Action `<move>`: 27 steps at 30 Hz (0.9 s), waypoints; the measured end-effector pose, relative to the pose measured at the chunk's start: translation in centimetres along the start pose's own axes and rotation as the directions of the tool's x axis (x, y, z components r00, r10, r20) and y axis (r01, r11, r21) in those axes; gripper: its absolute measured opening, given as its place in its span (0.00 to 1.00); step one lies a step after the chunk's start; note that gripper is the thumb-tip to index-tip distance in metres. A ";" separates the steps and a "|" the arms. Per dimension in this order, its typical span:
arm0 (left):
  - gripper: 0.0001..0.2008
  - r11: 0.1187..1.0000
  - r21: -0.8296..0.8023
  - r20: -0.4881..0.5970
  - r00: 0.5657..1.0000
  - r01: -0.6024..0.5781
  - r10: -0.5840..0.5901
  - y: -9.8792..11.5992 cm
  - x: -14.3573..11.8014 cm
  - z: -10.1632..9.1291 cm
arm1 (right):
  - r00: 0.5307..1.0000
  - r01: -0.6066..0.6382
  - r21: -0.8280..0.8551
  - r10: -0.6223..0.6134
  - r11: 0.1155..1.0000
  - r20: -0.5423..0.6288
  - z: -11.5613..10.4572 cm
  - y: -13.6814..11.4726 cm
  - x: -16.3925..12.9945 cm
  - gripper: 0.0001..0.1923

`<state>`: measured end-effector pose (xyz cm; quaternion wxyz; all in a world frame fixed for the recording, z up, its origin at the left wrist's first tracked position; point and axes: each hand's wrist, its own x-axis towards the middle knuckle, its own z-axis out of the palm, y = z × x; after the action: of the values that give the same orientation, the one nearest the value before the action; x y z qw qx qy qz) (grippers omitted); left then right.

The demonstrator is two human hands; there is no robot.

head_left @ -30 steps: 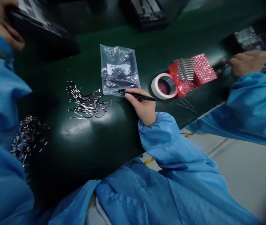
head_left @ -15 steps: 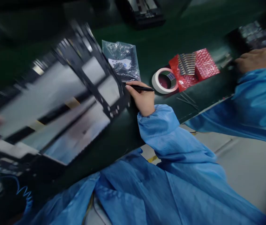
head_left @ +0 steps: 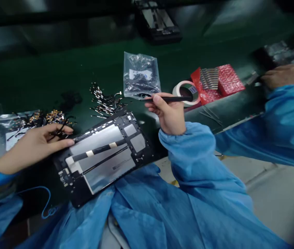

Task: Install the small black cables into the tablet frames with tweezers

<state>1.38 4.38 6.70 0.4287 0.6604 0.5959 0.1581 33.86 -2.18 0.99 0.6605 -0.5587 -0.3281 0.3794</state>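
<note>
A pair of black tweezers (head_left: pixel 179 99) is pinched in my right hand (head_left: pixel 172 112), with the tips pointing left just below a clear plastic bag (head_left: pixel 141 74) of small dark parts. In front of me lies an opened tablet (head_left: pixel 105 155), tilted, its silver inside facing up and its near edge against my blue gown. My left hand (head_left: pixel 41 143) is at the tablet's upper left corner, thumb by the frame, index finger held apart. Thin black cables (head_left: pixel 58 117) with gold ends lie just beyond those fingers. Another bunch of cables (head_left: pixel 106 103) sits above the tablet's far edge.
Right of my hand are a white tape roll (head_left: pixel 179 90), red bubble wrap (head_left: pixel 231 79) bearing a row of small parts, and thin sticks (head_left: pixel 211 116). Another person's hand (head_left: pixel 284 76) rests at the far right. A second device (head_left: pixel 159 24) stands at the back. A blue coiled cord (head_left: pixel 49 207) hangs lower left.
The tablet, raised and blurred before, is now lower and nearer my body, uncovering the cable bunches. My left hand has come inward from the left edge. The tweezers have left the tablet's right edge.
</note>
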 end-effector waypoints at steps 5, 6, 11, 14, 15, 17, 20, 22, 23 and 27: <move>0.18 0.894 -0.444 0.128 0.992 0.065 -0.008 2.2 -2.9 2.2 | 0.933 -0.222 0.069 0.192 0.973 0.305 4.2 -2.1 -2.4 0.16; 0.19 0.840 -0.537 0.169 0.985 0.073 0.022 2.7 -3.3 2.8 | 0.903 -0.269 0.071 0.225 0.961 0.366 5.1 -2.4 -2.9 0.15; 0.14 0.698 -0.710 0.184 0.982 0.096 0.051 3.8 -4.0 4.8 | 0.756 -0.455 0.068 0.345 0.888 0.556 8.1 -2.9 -3.9 0.13; 0.08 0.668 -0.733 0.167 0.986 0.125 0.000 3.7 -4.2 4.7 | 0.710 -0.537 0.096 0.388 0.838 0.588 8.6 -2.8 -3.6 0.12; 0.08 0.661 -0.739 0.165 0.986 0.129 -0.009 3.6 -4.3 4.6 | 0.692 -0.566 0.098 0.407 0.819 0.596 8.7 -2.7 -3.5 0.12; 0.08 0.647 -0.752 0.160 0.987 0.128 -0.009 3.4 -4.3 4.4 | 0.650 -0.624 0.091 0.450 0.776 0.612 8.8 -2.5 -3.3 0.12; 0.10 0.636 -0.761 0.167 0.986 0.124 0.008 3.3 -4.3 4.4 | 0.613 -0.673 0.081 0.493 0.736 0.617 8.8 -2.2 -3.2 0.13; 0.09 0.630 -0.764 0.185 0.983 0.137 0.010 3.3 -4.2 4.5 | 0.608 -0.681 0.081 0.501 0.728 0.615 8.8 -2.0 -3.2 0.13; 0.09 0.628 -0.764 0.192 0.981 0.148 0.004 3.3 -4.2 4.6 | 0.607 -0.684 0.082 0.502 0.725 0.616 8.8 -1.9 -3.2 0.12; 0.09 0.620 -0.763 0.207 0.978 0.183 -0.035 3.3 -4.3 4.6 | 0.583 -0.710 0.075 0.526 0.700 0.619 8.7 -1.8 -3.1 0.10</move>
<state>5.82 -1.10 7.86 0.7301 0.3839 0.4688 0.3159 25.07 -0.78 4.11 0.4383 -0.3897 -0.2207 0.7793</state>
